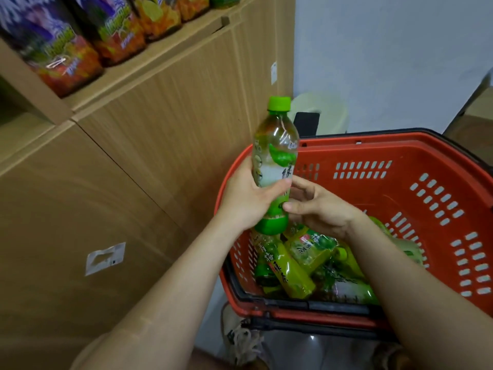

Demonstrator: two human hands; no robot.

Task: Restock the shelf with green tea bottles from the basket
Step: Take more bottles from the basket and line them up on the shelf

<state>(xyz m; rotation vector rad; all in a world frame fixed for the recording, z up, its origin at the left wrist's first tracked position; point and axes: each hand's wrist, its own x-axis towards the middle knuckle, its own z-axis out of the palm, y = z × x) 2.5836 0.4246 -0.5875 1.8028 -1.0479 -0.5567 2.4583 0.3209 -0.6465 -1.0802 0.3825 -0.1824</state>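
Head view, nearest first: a laced shoe shows at the bottom edge, under the near rim of the red basket, which stands just right of the cardboard shelf. Inside the basket, at its near left end, a heap of green tea bottles lies on its sides, some crossing over one another, with yellow-green labels up. Both forearms reach forward over that end. Above the heap the left hand grips the lower half of one bottle, thumb laid across the front of the label and fingers wrapped behind it. The right hand meets the same bottle from the right, thumb tip pressed on the lower label and forefinger curved against its side; the other fingers are curled, and whether they touch it I cannot tell. The bottle stands nearly upright in the air, green cap on top, clear of the heap and over the basket's left rim, close to the shelf's side panel. A white sticker sits low on that panel. Farther up, snack bags fill the shelf's upper level. Beyond the basket, a pale stool stands against a white wall.
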